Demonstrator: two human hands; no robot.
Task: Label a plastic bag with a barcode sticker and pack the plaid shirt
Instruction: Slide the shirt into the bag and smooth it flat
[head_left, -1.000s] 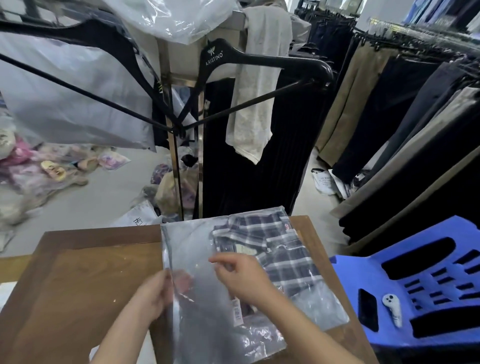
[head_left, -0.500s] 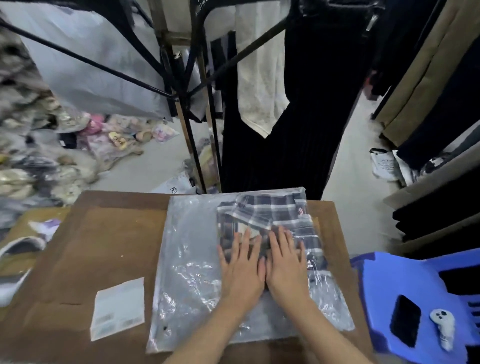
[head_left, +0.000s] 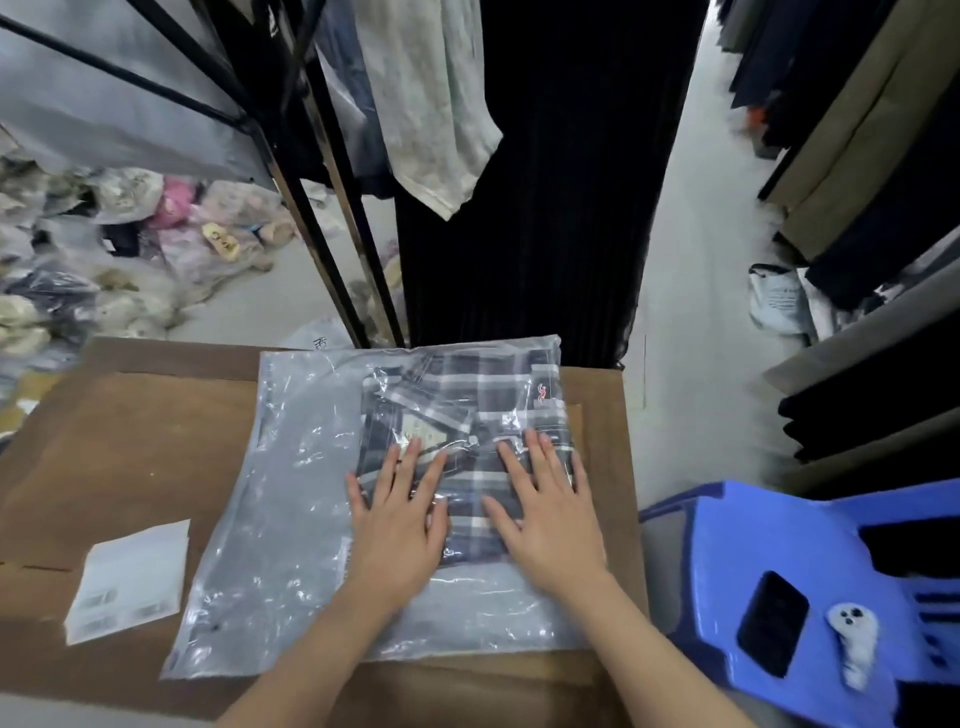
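Observation:
A clear plastic bag lies flat on the brown table. Inside its right half sits the folded dark plaid shirt, collar toward the far edge. My left hand and my right hand rest palm down on the bag over the shirt's near part, fingers spread, a small gap between them. Neither hand holds anything. A white sheet of barcode stickers lies on the table to the left of the bag.
A blue plastic chair stands at the right with a black phone and a small white device on it. Garment racks with dark clothes stand behind the table. Bagged clothes are piled on the floor at left.
A second ago my hands were handling the bag's near left part. They then came down flat side by side on the shirt, and have since slid slightly apart.

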